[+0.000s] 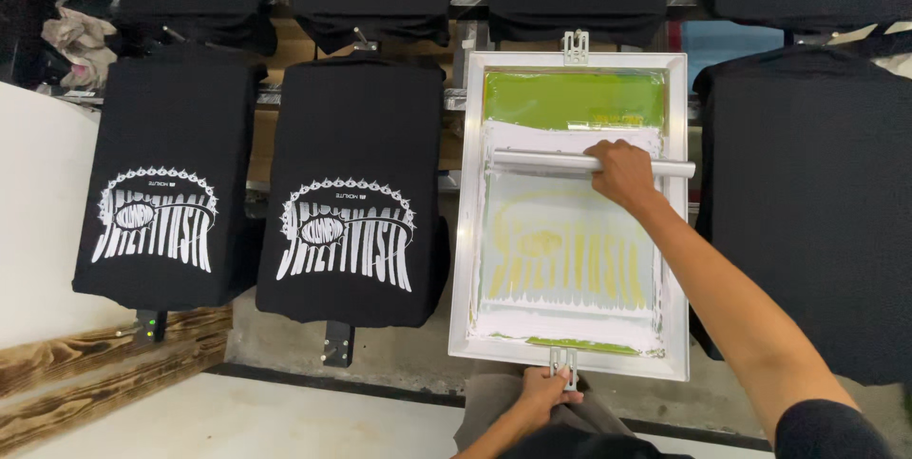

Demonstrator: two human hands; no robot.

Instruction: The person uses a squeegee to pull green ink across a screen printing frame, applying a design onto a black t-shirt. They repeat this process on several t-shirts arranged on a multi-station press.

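The right hand [622, 172] is closing its fingers over the metal squeegee handle [589, 164], which is lying crosswise on the white-framed printing screen [676, 231], just below the green patch at the screen's far end. The left hand [543, 392] is gripping the small metal clamp [562, 364] at the frame's near edge. To the left, two black shirts [361, 136] are lying flat on pallets, each carrying a white spiky oval print with tall lettering.

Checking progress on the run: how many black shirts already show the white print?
2. One printed shirt is at far left, the other beside the screen frame. A shirt under the screen would be hidden.
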